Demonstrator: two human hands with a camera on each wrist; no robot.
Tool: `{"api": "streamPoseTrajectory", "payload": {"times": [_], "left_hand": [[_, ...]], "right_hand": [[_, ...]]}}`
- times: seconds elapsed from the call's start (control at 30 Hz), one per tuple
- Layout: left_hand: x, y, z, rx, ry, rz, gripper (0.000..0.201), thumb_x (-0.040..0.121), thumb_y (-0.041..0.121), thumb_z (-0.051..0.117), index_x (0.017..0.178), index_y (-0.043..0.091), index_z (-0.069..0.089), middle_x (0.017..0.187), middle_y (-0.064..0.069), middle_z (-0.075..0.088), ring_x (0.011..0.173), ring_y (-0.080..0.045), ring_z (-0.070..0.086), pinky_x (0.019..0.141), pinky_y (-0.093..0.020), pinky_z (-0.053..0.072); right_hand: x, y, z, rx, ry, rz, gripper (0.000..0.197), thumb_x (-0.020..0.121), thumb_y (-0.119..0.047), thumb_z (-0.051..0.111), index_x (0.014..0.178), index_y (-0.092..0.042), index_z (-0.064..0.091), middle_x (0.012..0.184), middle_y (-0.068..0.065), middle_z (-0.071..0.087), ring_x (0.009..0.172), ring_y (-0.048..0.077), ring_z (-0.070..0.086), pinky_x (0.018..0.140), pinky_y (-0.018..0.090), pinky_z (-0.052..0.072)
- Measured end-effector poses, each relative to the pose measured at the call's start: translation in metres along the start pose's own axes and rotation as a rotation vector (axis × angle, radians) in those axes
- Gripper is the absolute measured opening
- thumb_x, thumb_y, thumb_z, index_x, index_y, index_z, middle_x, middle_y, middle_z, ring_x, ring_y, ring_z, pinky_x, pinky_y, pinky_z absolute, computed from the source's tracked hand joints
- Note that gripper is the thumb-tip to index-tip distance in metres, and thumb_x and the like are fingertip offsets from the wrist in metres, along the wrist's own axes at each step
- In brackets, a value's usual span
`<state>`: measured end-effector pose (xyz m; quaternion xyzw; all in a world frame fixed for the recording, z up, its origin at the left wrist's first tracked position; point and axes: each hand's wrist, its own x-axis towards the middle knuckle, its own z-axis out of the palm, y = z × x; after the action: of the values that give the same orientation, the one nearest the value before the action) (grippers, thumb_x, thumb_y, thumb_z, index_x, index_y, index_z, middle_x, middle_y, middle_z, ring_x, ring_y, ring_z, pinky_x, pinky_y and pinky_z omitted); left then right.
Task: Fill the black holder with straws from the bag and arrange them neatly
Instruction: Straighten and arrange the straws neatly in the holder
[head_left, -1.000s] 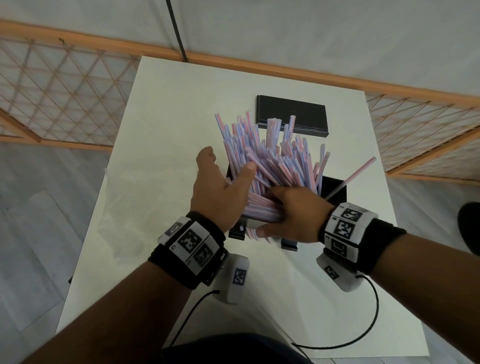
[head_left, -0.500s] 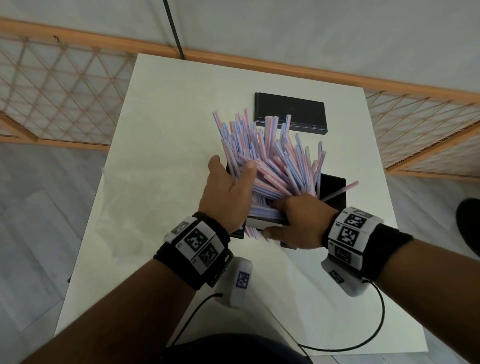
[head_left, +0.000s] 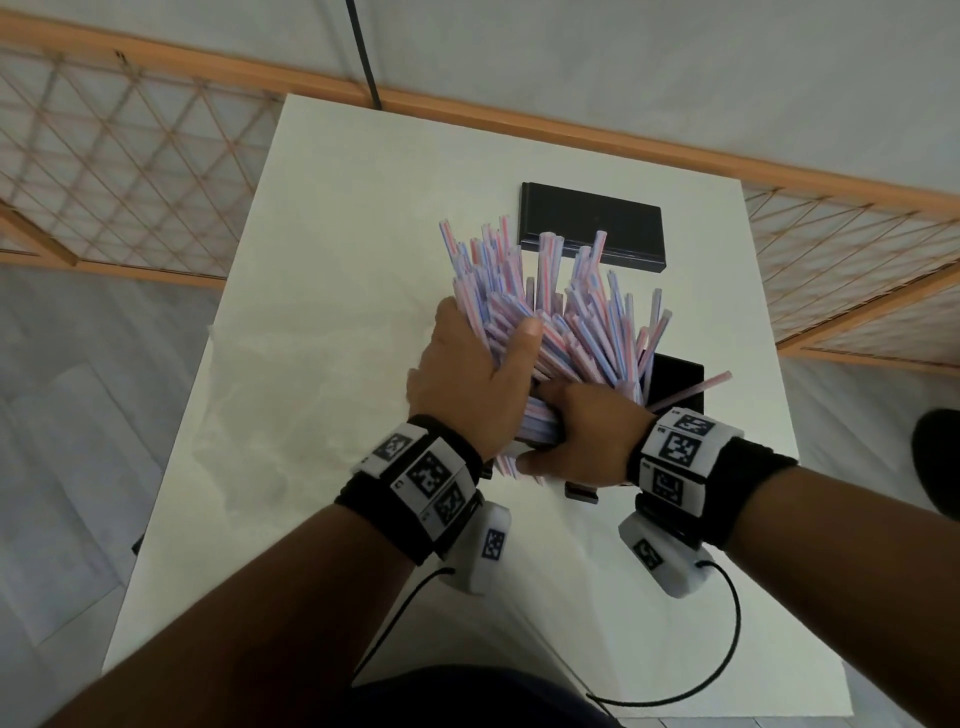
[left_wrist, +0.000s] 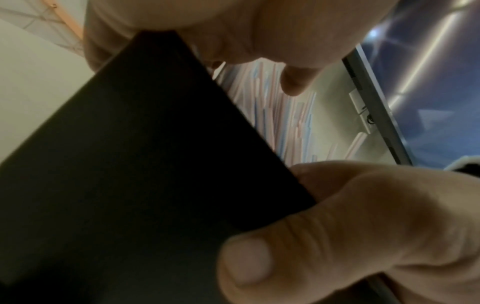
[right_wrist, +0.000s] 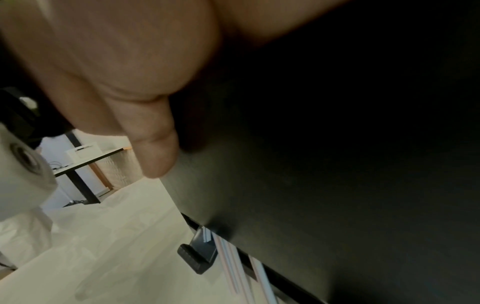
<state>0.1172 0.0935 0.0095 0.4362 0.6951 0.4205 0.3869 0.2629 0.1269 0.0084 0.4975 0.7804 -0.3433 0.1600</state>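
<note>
Both hands' fingers clasp the splayed bundle of pink-and-blue striped plastic straws (head_left: 561, 332): left hand (head_left: 467, 384) at its side, right hand (head_left: 582, 436) at its base, half-seated in the black rectangular holder (head_left: 675, 382). A loosened grip likely spills straws beyond the fingertips onto the white bench (head_left: 337, 260); one stray pink straw (head_left: 691, 388) already leans outward.

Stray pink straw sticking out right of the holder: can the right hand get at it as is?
Probably not yet: the right hand is busy gripping the straw bundle over the black holder. The stray straw lies just beyond its wrist, unobstructed once that hand lets go.
</note>
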Motion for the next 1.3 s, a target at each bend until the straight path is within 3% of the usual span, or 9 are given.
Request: {"api": "streamPoseTrajectory", "payload": {"times": [0.1, 0.33, 0.47, 0.63, 0.77, 0.87, 0.93, 1.13, 1.3], "left_hand": [[0.002, -0.003, 0.001, -0.010, 0.000, -0.008, 0.077, 0.073, 0.082, 0.044, 0.126, 0.025, 0.045, 0.115, 0.008, 0.057, 0.110, -0.020, 0.061, 0.099, -0.048, 0.049], [0.002, -0.003, 0.000, -0.119, 0.064, -0.035, 0.054, 0.093, 0.046, 0.063, 0.133, 0.018, 0.040, 0.114, 0.014, 0.059, 0.091, 0.005, 0.058, 0.069, 0.003, 0.041], [0.003, -0.003, -0.003, -0.120, 0.097, -0.041, 0.057, 0.093, 0.043, 0.064, 0.138, 0.017, 0.040, 0.119, 0.009, 0.060, 0.101, -0.009, 0.061, 0.084, -0.014, 0.048], [0.011, -0.006, -0.013, -0.096, 0.166, -0.045, 0.066, 0.089, 0.042, 0.071, 0.141, 0.020, 0.037, 0.121, 0.006, 0.063, 0.104, -0.014, 0.064, 0.093, -0.030, 0.050], [0.012, -0.017, -0.007, 0.110, -0.110, -0.090, 0.050, 0.086, 0.038, 0.074, 0.124, 0.020, 0.046, 0.111, 0.009, 0.057, 0.109, -0.019, 0.061, 0.084, -0.027, 0.043], [0.011, -0.016, -0.012, 0.001, -0.085, -0.152, 0.084, 0.071, 0.056, 0.079, 0.133, 0.013, 0.041, 0.125, 0.001, 0.059, 0.117, -0.022, 0.060, 0.094, -0.037, 0.050], [0.011, -0.008, -0.019, -0.110, 0.001, -0.159, 0.115, 0.059, 0.070, 0.072, 0.150, 0.015, 0.028, 0.147, -0.003, 0.047, 0.132, -0.021, 0.050, 0.108, -0.042, 0.045], [0.008, 0.012, -0.024, -0.341, 0.112, -0.129, 0.099, 0.079, 0.059, 0.060, 0.158, 0.017, 0.015, 0.161, -0.006, 0.030, 0.143, -0.017, 0.037, 0.115, -0.037, 0.036], [-0.004, 0.010, -0.013, -0.299, 0.029, -0.155, 0.101, 0.070, 0.083, 0.053, 0.145, 0.016, 0.036, 0.138, 0.001, 0.059, 0.127, -0.021, 0.057, 0.108, -0.050, 0.045]], "right_hand": [[0.002, 0.001, -0.002, 0.030, -0.060, 0.016, 0.045, 0.075, -0.049, 0.077, 0.110, -0.026, 0.059, 0.091, -0.008, 0.072, 0.084, 0.012, 0.067, 0.083, 0.033, 0.056], [0.008, 0.003, 0.000, 0.065, -0.060, -0.035, 0.052, 0.075, -0.045, 0.079, 0.116, -0.024, 0.055, 0.105, -0.005, 0.067, 0.092, 0.016, 0.065, 0.087, 0.032, 0.052], [0.009, 0.006, 0.002, 0.044, -0.002, -0.100, 0.073, 0.071, -0.055, 0.079, 0.132, -0.028, 0.048, 0.123, -0.005, 0.063, 0.112, 0.019, 0.060, 0.099, 0.036, 0.049], [-0.001, 0.007, -0.002, -0.017, 0.148, -0.152, 0.056, 0.070, -0.060, 0.079, 0.099, -0.031, 0.041, 0.085, -0.019, 0.048, 0.080, 0.011, 0.050, 0.067, 0.020, 0.039], [-0.005, 0.007, 0.000, -0.076, 0.074, -0.074, 0.052, 0.077, -0.068, 0.068, 0.096, -0.028, 0.040, 0.076, -0.016, 0.049, 0.067, 0.006, 0.049, 0.060, 0.024, 0.036], [-0.011, 0.009, -0.004, -0.126, 0.041, -0.058, 0.054, 0.079, -0.070, 0.062, 0.096, -0.022, 0.047, 0.070, -0.010, 0.054, 0.061, 0.004, 0.049, 0.054, 0.023, 0.035], [-0.017, 0.014, -0.008, -0.135, 0.091, -0.085, 0.054, 0.078, -0.069, 0.065, 0.098, -0.021, 0.052, 0.073, -0.010, 0.057, 0.064, 0.010, 0.053, 0.058, 0.024, 0.038], [-0.053, 0.017, -0.017, -0.080, 0.264, -0.245, 0.043, 0.082, -0.047, 0.072, 0.116, -0.021, 0.066, 0.099, -0.003, 0.072, 0.093, 0.021, 0.067, 0.078, 0.029, 0.050], [-0.076, 0.025, -0.011, -0.032, 0.216, -0.289, 0.016, 0.087, -0.044, 0.066, 0.094, -0.029, 0.068, 0.085, -0.013, 0.067, 0.078, 0.007, 0.061, 0.071, 0.028, 0.049]]}}
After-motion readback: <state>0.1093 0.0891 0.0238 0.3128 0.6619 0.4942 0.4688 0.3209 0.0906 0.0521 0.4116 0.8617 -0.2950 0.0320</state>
